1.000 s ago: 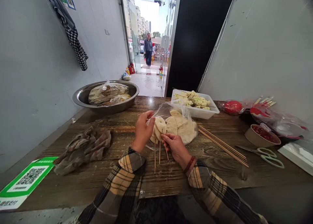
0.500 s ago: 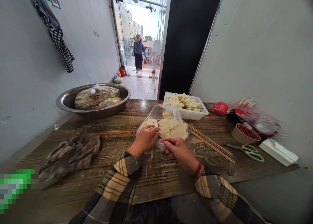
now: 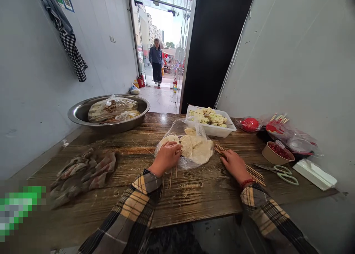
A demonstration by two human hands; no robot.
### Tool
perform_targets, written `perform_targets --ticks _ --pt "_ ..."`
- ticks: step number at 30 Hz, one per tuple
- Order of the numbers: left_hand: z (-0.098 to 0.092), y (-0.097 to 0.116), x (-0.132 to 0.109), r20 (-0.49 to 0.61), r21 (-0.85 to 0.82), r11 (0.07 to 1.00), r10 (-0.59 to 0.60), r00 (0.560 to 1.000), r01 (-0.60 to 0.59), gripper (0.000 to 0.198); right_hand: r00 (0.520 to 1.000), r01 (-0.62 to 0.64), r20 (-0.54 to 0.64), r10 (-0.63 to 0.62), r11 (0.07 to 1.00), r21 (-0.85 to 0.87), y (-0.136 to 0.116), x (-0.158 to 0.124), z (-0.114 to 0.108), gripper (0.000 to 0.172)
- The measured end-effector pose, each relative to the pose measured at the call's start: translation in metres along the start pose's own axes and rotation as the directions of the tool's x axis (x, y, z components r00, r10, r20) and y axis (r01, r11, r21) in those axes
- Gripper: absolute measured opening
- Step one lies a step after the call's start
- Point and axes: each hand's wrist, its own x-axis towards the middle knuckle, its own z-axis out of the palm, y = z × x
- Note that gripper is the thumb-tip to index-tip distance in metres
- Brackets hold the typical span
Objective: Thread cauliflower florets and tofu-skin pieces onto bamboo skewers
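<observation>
My left hand is closed around pale, round, flat slices at the left of a clear plastic bag. Thin bamboo skewers stick out below this hand toward me. More thin round slices, overlapping, lie on the bag just right of it. Over to the right, my right hand rests on a bundle of bamboo skewers lying slantwise on the wooden table. Its thumb and fingers close on the skewers near their far end; how many they grip is hidden.
Behind the bag stands a white tray of skewered pale food. A metal basin with bagged food is back left; a grey cloth lies nearer. Scissors, a paper bowl and a white packet are right. A person is in the doorway.
My right hand has moved right from beside the left hand to the skewer bundle. My left hand stays at the slices. The person in the doorway has stepped closer.
</observation>
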Motion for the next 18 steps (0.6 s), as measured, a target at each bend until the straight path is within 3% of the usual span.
perform_targets --ticks 6,11,15,18 --pt "-0.0029 0.0001 0.0008 -0.076 -0.255 0.961 -0.133 0.988 0.110 0.026 1.000 -0.005 0.023 0.008 0.991 -0.136 -0.0009 0.0015 0.0059 0.025" --pt "-0.0053 -0.0002 0.0009 -0.184 -0.381 0.908 -0.261 0.948 0.176 0.028 0.999 -0.033 0.013 0.036 0.986 -0.165 0.0024 0.0041 0.0068 0.025" --pt "-0.0065 -0.0020 0.0033 -0.264 -0.339 0.925 -0.269 0.926 0.172 0.025 0.998 -0.066 -0.028 0.062 0.982 -0.175 0.0044 0.0060 0.0092 0.025" --pt "-0.0069 -0.0008 0.0083 -0.279 -0.157 0.977 -0.181 0.943 0.141 0.023 0.996 -0.071 -0.060 0.062 0.982 -0.175 0.0047 0.0069 0.0110 0.023"
